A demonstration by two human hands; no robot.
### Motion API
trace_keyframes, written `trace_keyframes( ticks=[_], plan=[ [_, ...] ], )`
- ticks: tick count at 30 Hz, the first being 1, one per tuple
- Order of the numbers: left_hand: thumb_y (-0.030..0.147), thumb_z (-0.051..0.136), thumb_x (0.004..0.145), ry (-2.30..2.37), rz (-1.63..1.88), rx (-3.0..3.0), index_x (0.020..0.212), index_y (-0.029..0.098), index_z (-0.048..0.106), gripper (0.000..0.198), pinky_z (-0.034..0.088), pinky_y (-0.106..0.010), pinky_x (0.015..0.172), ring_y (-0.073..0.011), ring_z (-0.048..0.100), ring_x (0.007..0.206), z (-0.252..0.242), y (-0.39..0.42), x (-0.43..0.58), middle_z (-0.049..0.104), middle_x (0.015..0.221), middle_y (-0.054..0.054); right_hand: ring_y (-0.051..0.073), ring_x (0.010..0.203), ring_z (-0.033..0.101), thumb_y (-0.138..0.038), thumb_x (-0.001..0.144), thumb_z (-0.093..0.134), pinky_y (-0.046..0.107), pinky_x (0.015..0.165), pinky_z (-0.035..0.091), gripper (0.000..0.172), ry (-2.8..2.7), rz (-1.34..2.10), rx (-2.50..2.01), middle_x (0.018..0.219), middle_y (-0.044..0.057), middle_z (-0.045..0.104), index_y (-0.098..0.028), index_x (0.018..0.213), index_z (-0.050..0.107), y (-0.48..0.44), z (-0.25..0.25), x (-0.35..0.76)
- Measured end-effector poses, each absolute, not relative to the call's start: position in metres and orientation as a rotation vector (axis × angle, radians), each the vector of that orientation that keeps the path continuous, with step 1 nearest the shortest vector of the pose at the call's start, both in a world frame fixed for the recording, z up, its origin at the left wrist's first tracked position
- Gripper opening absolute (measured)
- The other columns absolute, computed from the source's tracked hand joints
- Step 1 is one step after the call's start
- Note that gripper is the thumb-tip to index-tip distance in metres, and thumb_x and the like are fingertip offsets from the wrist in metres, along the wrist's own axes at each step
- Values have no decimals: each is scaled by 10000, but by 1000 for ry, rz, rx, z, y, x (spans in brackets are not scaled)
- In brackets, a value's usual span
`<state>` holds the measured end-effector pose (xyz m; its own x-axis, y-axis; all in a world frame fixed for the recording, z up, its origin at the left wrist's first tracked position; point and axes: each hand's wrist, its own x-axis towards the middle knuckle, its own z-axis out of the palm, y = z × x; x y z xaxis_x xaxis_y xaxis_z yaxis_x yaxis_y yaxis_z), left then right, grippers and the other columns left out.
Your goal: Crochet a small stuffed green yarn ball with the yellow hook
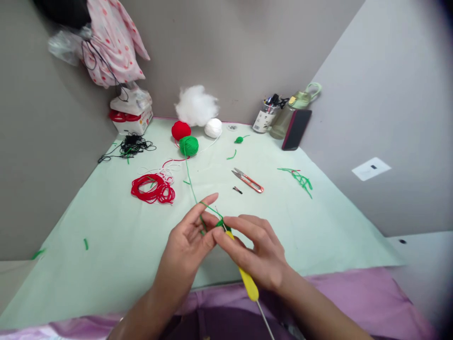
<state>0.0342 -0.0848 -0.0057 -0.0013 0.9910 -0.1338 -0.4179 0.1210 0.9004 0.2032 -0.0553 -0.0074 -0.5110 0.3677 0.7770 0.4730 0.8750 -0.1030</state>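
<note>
My right hand [256,248] grips a crochet hook [249,284] by its yellow handle, the metal tip pointing up and away from me. Pinched in my left hand [193,236] is a small piece of green crochet work [220,223], partly hidden by the fingers. A green strand runs over the raised left index finger to the hook tip. From that finger the yarn stretches back to the green yarn ball [188,146]. Both hands meet at the piece, above the table's near part.
Thread snips [248,180] and a small clip [237,190] lie beyond my hands. Coiled red yarn [153,189] is to the left, tangled green scraps [300,180] to the right. Farther back are a red ball [181,130], white ball [213,127], stuffing [197,105], bottle [285,118] and phone [297,130].
</note>
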Motion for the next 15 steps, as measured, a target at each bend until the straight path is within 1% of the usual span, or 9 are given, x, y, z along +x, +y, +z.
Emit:
trace_keyframes(
  ticks=[2, 5, 7, 9, 12, 15],
  plan=[
    [332, 849, 827, 808, 1233, 591, 1374, 310, 688, 570, 496, -212, 802, -115, 584, 837, -4, -83, 35, 610, 901, 12, 217, 992, 739, -26, 929, 674, 330, 810, 643, 347, -2106, -10, -592, 1102, 91, 772, -233, 1199, 745, -56, -9, 204],
    [290, 883, 776, 757, 1178, 501, 1355, 264, 712, 604, 466, -203, 776, -103, 534, 795, -3, -80, 31, 591, 875, 4, 211, 972, 731, -95, 1000, 606, 346, 793, 626, 295, -1915, 444, -570, 1076, 89, 768, -236, 1222, 740, -52, -7, 205],
    [270, 871, 778, 787, 1191, 536, 1328, 256, 733, 567, 445, -197, 748, -97, 499, 765, -2, -79, 27, 574, 853, 8, 193, 908, 715, -140, 1035, 568, 344, 779, 601, 251, -1734, 774, -601, 989, 67, 765, -243, 1157, 762, -49, -4, 205],
    [271, 859, 782, 818, 1216, 590, 1301, 257, 751, 530, 435, -203, 735, -103, 485, 759, -2, -79, 25, 567, 842, 8, 173, 832, 687, -186, 1042, 583, 331, 752, 574, 212, -1575, 1025, -620, 923, 42, 748, -251, 1073, 782, -46, -3, 205],
    [282, 849, 781, 863, 1254, 625, 1241, 261, 782, 465, 434, -219, 744, -117, 493, 780, -3, -79, 22, 574, 851, 2, 153, 772, 656, -232, 1037, 611, 318, 725, 547, 182, -1423, 1227, -586, 895, 27, 730, -249, 1020, 792, -43, -4, 203],
    [299, 829, 806, 909, 1264, 672, 1221, 271, 787, 418, 438, -227, 750, -120, 499, 783, -5, -80, 21, 571, 853, 3, 147, 772, 650, -242, 1033, 623, 313, 736, 534, 172, -1394, 1273, -583, 890, 23, 723, -246, 1024, 794, -44, -6, 203]
  ],
)
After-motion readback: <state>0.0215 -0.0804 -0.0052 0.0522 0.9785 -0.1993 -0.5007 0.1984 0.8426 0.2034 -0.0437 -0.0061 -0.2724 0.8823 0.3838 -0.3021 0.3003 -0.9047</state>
